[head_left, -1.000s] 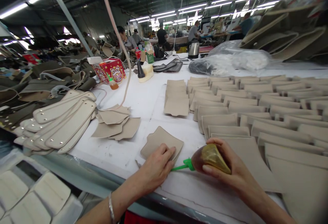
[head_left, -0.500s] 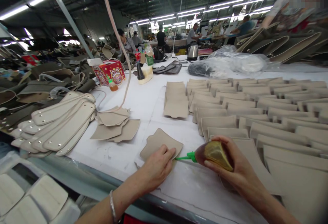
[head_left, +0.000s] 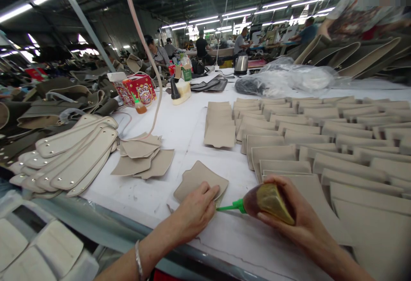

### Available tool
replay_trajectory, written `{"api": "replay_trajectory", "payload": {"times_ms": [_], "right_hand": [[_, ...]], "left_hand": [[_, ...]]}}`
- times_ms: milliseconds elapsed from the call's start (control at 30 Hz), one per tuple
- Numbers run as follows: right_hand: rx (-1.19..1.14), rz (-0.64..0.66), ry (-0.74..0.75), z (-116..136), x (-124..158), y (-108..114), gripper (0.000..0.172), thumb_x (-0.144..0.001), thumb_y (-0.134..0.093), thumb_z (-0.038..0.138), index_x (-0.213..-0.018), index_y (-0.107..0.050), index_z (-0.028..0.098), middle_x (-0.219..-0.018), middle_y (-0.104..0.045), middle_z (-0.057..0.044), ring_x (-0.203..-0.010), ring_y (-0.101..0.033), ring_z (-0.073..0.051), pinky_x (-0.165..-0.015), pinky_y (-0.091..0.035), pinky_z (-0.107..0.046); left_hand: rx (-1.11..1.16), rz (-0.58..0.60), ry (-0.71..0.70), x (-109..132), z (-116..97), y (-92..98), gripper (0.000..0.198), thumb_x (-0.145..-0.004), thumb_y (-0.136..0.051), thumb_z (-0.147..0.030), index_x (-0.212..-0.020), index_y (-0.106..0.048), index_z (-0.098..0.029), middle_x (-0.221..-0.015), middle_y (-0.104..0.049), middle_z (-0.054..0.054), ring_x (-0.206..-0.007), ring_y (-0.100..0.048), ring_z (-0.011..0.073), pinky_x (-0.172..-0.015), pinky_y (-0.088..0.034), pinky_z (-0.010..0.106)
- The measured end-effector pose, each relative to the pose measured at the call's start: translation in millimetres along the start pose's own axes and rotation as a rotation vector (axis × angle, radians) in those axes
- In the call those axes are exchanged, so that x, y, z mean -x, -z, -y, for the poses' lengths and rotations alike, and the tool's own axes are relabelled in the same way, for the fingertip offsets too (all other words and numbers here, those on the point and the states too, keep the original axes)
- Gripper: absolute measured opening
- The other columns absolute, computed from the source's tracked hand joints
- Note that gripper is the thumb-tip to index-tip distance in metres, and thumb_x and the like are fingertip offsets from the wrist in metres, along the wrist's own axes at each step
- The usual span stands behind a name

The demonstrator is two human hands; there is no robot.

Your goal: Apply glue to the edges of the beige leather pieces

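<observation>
My left hand (head_left: 196, 210) grips the near right edge of a beige leather piece (head_left: 199, 180), lifting that edge a little from the white table. In my right hand (head_left: 297, 216) is a glue bottle (head_left: 268, 201) of amber liquid, tilted to the left. Its thin green nozzle (head_left: 231, 206) points at the edge under my left fingers; whether the tip touches the leather I cannot tell. Right of the bottle, many overlapping beige leather pieces (head_left: 349, 174) lie in rows. A small pile of similar pieces (head_left: 144, 159) sits to the left.
Pale strips with metal snaps (head_left: 86, 161) are stacked at the left edge. Behind them stand a red box (head_left: 138, 88) and a second glue bottle (head_left: 140, 107). A pink hose (head_left: 157, 88) hangs over the table. Plastic bags (head_left: 289, 77) and a kettle (head_left: 240, 64) are farther back. Another person (head_left: 366, 11) stands far right.
The green nozzle tip has shifted slightly left and down along the lifted leather edge. My left hand keeps its hold; the whole view has moved a little.
</observation>
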State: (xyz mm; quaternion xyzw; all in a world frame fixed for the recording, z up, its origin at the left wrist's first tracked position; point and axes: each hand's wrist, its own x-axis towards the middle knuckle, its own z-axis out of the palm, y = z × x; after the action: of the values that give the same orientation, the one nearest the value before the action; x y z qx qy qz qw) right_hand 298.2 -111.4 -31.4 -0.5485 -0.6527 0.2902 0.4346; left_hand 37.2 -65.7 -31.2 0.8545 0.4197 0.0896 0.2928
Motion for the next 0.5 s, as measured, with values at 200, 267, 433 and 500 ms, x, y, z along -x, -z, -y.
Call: {"api": "replay_trajectory", "payload": {"times_ms": [200, 267, 433, 500], "right_hand": [[0.02, -0.06, -0.01, -4.7, -1.5, 1.3, 0.051, -0.079, -0.072, 0.048, -0.118, -0.047, 0.027, -0.109, -0.056, -0.004, -0.093, -0.06, -0.027, -0.084, -0.05, -0.037], [0.025, -0.043, 0.004, -3.6, -1.0, 0.5, 0.049, -0.08, -0.071, 0.046, -0.118, -0.047, 0.027, -0.11, -0.056, -0.004, -0.095, -0.059, -0.026, -0.085, -0.05, -0.035], [0.02, -0.034, 0.014, -3.8, -2.4, -0.3, 0.047, -0.083, -0.07, 0.046, -0.118, -0.045, 0.029, -0.106, -0.056, -0.001, -0.091, -0.059, -0.023, -0.079, -0.05, -0.031], [0.039, -0.083, -0.003, -6.5, -5.9, 1.9, 0.047, -0.082, -0.07, 0.048, -0.117, -0.045, 0.028, -0.1, -0.057, -0.001, -0.085, -0.059, -0.023, -0.076, -0.05, -0.032]], "left_hand": [[0.004, -0.005, 0.002, -1.4, -0.3, 1.8, 0.039, -0.096, -0.031, -0.017, -0.13, -0.05, -0.016, -0.099, -0.05, 0.006, -0.089, -0.055, 0.0193, -0.086, -0.046, 0.032], [0.005, -0.003, 0.007, -1.9, -0.2, 2.1, 0.04, -0.095, -0.03, -0.016, -0.13, -0.05, -0.016, -0.1, -0.05, 0.007, -0.089, -0.055, 0.0194, -0.086, -0.046, 0.032], [0.019, 0.01, 0.008, -2.1, 0.9, 2.1, 0.043, -0.092, -0.031, -0.011, -0.131, -0.049, -0.014, -0.1, -0.05, 0.007, -0.09, -0.055, 0.02, -0.087, -0.046, 0.033], [0.012, 0.02, 0.013, -2.4, 1.2, 2.4, 0.046, -0.09, -0.031, -0.008, -0.133, -0.047, -0.014, -0.1, -0.05, 0.008, -0.091, -0.055, 0.0204, -0.088, -0.046, 0.034]]}}
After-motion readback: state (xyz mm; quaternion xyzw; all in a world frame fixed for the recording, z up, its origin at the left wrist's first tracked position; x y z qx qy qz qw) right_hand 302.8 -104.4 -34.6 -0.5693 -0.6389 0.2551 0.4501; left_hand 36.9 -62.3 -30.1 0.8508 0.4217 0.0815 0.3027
